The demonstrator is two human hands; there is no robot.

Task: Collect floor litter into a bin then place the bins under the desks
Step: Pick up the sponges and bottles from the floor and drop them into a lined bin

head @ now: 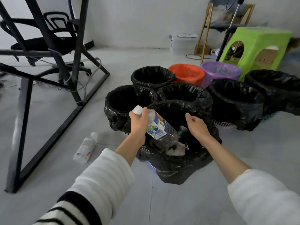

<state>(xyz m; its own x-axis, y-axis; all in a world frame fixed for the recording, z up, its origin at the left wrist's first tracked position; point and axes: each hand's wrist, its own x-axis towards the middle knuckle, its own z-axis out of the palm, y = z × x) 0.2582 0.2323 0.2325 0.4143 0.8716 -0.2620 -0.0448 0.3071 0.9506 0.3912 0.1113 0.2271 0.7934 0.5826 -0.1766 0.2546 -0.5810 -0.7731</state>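
My left hand (138,122) grips a clear plastic bottle (159,129) near its white cap, tilted bottom-down over the nearest black-lined bin (175,166). Inside that bin lie a dark-capped bottle (182,129) and some crumpled pale litter (176,149). My right hand (195,124) hovers over the bin's right side, fingers loosely curled, holding nothing. A second clear bottle (86,146) lies on the floor to the left of the bin.
Several more bins with black liners (129,101) cluster behind, plus an orange-lined bin (186,73) and a purple one (220,72). A green stool (256,46) stands at the back right. A black desk frame (24,127) and office chair (48,43) are at left.
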